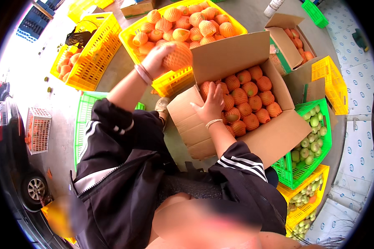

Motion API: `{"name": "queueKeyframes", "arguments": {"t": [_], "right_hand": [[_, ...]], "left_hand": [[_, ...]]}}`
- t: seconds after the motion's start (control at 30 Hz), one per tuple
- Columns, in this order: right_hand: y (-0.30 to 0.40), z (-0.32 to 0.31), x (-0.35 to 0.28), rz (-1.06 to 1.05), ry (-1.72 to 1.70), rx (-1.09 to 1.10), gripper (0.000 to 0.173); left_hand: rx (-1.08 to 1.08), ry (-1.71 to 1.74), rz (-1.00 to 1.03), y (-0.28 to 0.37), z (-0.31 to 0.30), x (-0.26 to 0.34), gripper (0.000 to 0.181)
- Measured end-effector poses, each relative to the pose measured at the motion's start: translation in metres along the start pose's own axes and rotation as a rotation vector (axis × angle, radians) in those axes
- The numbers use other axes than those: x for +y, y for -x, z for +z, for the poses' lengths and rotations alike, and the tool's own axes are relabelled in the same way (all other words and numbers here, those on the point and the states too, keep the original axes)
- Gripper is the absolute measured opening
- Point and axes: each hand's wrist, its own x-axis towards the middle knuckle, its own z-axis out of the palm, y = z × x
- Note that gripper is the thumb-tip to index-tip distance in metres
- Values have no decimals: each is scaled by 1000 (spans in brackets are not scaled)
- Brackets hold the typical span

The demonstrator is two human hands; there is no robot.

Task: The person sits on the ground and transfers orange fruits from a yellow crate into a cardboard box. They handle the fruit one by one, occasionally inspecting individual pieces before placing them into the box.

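Observation:
My left hand (158, 59) grips a round fruit in an orange foam net (178, 56), held up over the edge of a yellow plastic crate (174, 81) heaped with similar netted fruit. Below and to the right, my right hand (212, 105) lies with fingers spread on netted fruit at the left side of an open cardboard carton (275, 73). Rows of fruit in orange foam nets (244, 109) fill the visible part of this carton. Its flaps stand folded outward, and the upper flap partly hides the yellow crate. My right hand and forearm cover some of the fruit.
Green crate (325, 149) with green fruit stands right of the carton, yellow crates (319, 190) below it. Another open carton (286, 49) holds netted fruit at upper right. At left are a yellow crate (95, 59), a light green crate (81, 124), a white crate (39, 130) and a dark car (11, 149).

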Motion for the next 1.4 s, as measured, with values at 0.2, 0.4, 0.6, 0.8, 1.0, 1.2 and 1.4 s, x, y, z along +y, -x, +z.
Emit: {"name": "queueKeyframes", "arguments": {"t": [0.2, 0.4, 0.6, 0.8, 1.0, 1.2, 1.4], "right_hand": [[16, -50, -2, -137, -1048, 102, 81], [46, -116, -39, -4, -1835, -215, 62], [63, -117, -39, 98, -1848, -365, 73], [55, -91, -22, -183, -895, -47, 90], [51, -104, -29, 112, -1427, -19, 70], [40, -116, -15, 207, -1718, -170, 66], [-18, -88, 38, 605, -1954, 20, 55]], "left_hand": [[-109, -287, 348, 89, 97, -34, 55], [-110, -1016, 878, 109, 131, -72, 71], [96, -428, 372, 100, 121, -98, 44], [68, 300, -152, 96, 112, -96, 50], [-104, 148, -263, 105, 102, -92, 68], [-63, 14, -264, 104, 99, -83, 53], [190, 123, -104, 94, 84, -78, 40]]}}
